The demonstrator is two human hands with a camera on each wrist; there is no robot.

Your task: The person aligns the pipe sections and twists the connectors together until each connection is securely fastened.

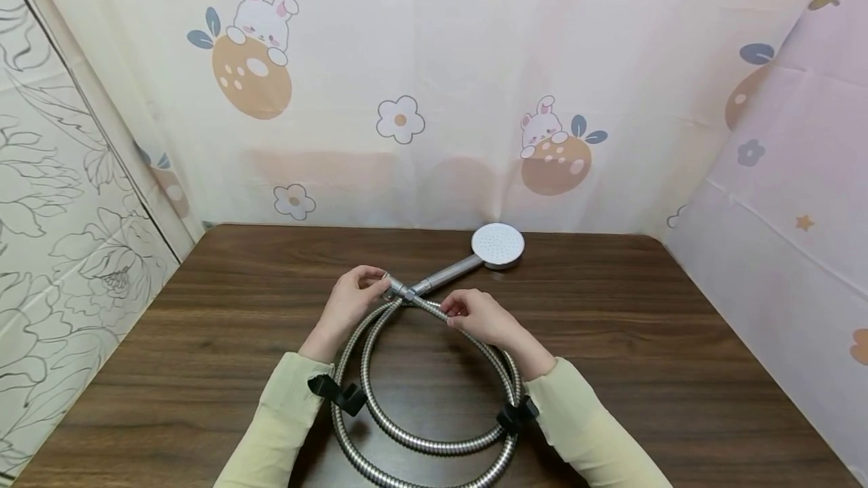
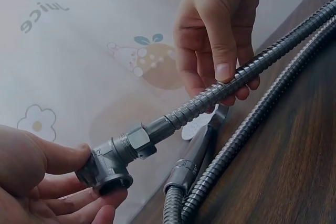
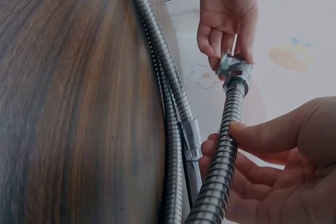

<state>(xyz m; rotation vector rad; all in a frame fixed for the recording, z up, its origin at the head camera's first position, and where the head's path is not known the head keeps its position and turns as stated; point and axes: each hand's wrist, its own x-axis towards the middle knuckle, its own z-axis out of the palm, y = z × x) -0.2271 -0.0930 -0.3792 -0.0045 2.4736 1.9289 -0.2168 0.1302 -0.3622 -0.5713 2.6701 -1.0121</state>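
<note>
My left hand [image 1: 347, 301] pinches a metal tee-shaped pipe fitting [image 2: 108, 165] between thumb and fingers; one round opening faces down in the left wrist view. The fitting is joined to a hex nut [image 2: 139, 139] at the end of a ribbed metal shower hose [image 2: 207, 99]. A short way along that hose, my right hand [image 1: 483, 318] grips it with thumb and fingers. The hose loops in wide coils on the table, and its other end meets the handle of a shower head [image 1: 498, 244], which lies face up behind both hands.
The dark wood table [image 1: 644, 337] reaches back to a printed curtain [image 1: 447, 81]. Another patterned panel [image 1: 68, 232] stands on the left, and pinkish cloth [image 1: 787, 194] hangs on the right. Black straps [image 1: 517, 414] circle both wrists, close over the hose coils.
</note>
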